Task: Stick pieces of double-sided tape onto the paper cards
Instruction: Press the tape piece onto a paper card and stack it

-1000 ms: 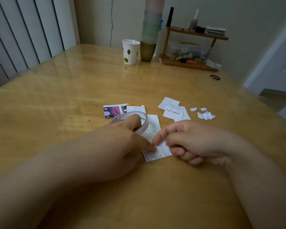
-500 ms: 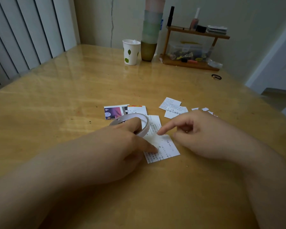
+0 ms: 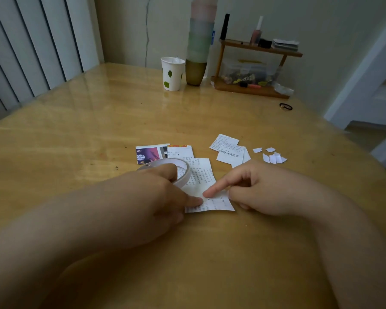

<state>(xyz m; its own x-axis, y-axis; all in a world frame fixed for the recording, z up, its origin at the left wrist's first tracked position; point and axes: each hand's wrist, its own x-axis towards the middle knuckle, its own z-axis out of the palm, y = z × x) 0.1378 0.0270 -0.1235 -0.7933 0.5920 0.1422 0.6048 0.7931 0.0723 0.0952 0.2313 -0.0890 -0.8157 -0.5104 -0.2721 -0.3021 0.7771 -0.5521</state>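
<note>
Low in the middle of the frame, the left hand [image 3: 152,197] holds a roll of double-sided tape [image 3: 178,169], its fingers curled round the ring's near side, while the thumb stretches right and presses down on a printed paper slip [image 3: 202,181]. The right hand [image 3: 261,188] has its index finger straight, tip touching the same slip just beside the left thumb; its other fingers are curled under and whether they hold anything cannot be told. The near edge of the slip lies bare between the two hands, and its far end runs under the roll.

Above the roll, a purple card [image 3: 148,153] and a white card [image 3: 179,151] lie side by side, their near edges hidden by the tape. Right of centre, two printed slips [image 3: 228,150] overlap, and white paper scraps [image 3: 271,156] lie scattered just right of them.

Bare wooden table [image 3: 76,134] spreads wide across the left and the lower frame. At upper centre a leaf-print paper cup [image 3: 172,73] stands beside a tall stack of cups [image 3: 200,45], cut off by the top edge. A small wooden shelf [image 3: 254,68] sits at upper right, its contents too small to make out, and a black hair tie [image 3: 285,106] lies near the table's right edge.
</note>
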